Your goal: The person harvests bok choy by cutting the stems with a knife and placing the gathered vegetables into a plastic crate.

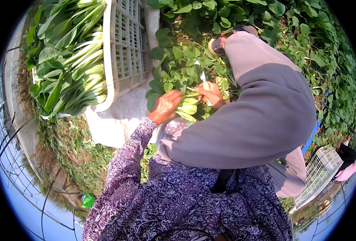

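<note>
My left hand is closed around a small bunch of bok choy, its pale stalk ends pointing to the right. Close beside it, my right hand grips a small knife with a light-coloured handle, the blade pointing away from me. The right fingertips also meet a thin green stem by the bunch. Both hands are just above low leafy plants, next to my bent knee. To the left, a white plastic crate is heaped with bok choy, stalks towards me.
A white sheet lies under and beside the crate. My shoe stands among the plants. At the far right are stacked white crates and another person. A green bag sits at lower left, near a metal frame.
</note>
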A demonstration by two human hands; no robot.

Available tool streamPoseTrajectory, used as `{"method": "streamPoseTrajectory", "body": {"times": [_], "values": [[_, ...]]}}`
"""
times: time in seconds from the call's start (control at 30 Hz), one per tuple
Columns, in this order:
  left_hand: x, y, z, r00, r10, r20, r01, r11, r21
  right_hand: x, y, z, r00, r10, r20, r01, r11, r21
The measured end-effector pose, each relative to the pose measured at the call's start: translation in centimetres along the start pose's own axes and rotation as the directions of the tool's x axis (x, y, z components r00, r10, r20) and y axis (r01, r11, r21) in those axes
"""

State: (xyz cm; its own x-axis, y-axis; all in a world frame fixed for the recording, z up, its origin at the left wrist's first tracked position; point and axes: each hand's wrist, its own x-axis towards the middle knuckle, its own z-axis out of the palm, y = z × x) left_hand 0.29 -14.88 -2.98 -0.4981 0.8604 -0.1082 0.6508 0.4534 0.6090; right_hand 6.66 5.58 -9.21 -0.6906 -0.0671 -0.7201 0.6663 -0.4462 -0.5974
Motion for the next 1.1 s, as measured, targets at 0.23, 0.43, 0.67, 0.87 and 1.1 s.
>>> {"method": "streamPoseTrajectory", "body": {"times": [0.23,0.43,0.67,0.87,1.1], "values": [[1.6,2.0,-3.1,0.999,-0.049,-0.011,0.046,0.973,-0.228,-2.5,-0.1,0.2,0.999,-0.023,-0.023,0.024,0.999,0.045],[2.9,1.5,-1.2,0.977,-0.034,0.211,0.094,0.954,-0.283,-3.3,0.6,-0.8,0.998,-0.054,-0.029,0.056,0.996,0.068],[4.1,-0.6,-7.1,0.924,-0.331,0.192,0.382,0.772,-0.508,-7.3,-3.9,-2.6,0.972,-0.036,-0.233,-0.067,0.906,-0.419],[5.8,-1.5,-12.3,0.937,-0.32,-0.142,-0.014,0.372,-0.928,-14.6,-6.7,-9.9,0.879,-0.22,-0.423,-0.114,0.765,-0.634],[10.8,4.9,-16.1,0.952,-0.028,-0.304,-0.302,0.07,-0.951,-22.9,-15.2,-9.7,0.448,-0.541,-0.712,0.283,0.841,-0.461]]}}
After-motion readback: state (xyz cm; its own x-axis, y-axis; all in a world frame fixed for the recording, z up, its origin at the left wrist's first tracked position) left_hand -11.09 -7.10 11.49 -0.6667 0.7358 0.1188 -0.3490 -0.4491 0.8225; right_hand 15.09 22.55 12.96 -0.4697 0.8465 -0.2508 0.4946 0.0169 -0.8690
